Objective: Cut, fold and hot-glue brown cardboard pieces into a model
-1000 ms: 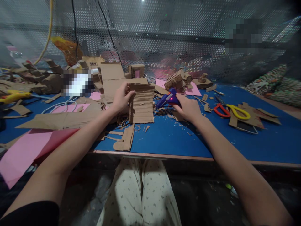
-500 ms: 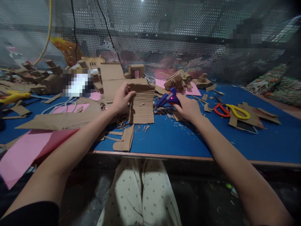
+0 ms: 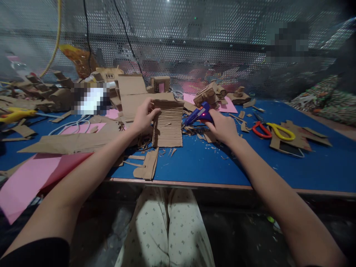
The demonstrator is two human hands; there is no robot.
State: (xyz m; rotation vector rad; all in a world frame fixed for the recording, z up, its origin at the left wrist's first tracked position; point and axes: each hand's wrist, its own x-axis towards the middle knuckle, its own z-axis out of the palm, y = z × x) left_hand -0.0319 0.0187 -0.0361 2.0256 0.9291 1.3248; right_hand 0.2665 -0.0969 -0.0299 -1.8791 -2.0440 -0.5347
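My left hand (image 3: 145,115) grips the upper left edge of a corrugated cardboard piece (image 3: 168,128), thumb on its ribbed face. The piece stands up on the blue table. In my right hand (image 3: 224,128) is a blue glue gun (image 3: 197,114) with a small red light lit. Its nozzle points down and left, close to the cardboard's right edge; whether it touches I cannot tell. Behind the piece rises a larger cardboard panel (image 3: 132,84). A cut cardboard shape (image 3: 150,167) lies near the table's front edge.
Scissors (image 3: 272,130) with red and yellow handles rest on cardboard at the right. Small cardboard models (image 3: 207,93) stand at the back. Pink paper (image 3: 33,181) overhangs the front left edge. A yellow tool (image 3: 16,114) lies far left. A perforated metal screen (image 3: 178,40) closes off the back.
Almost nothing differs. The glue gun has tilted slightly, and its nozzle stays by the cardboard's right edge. My left hand keeps its place.
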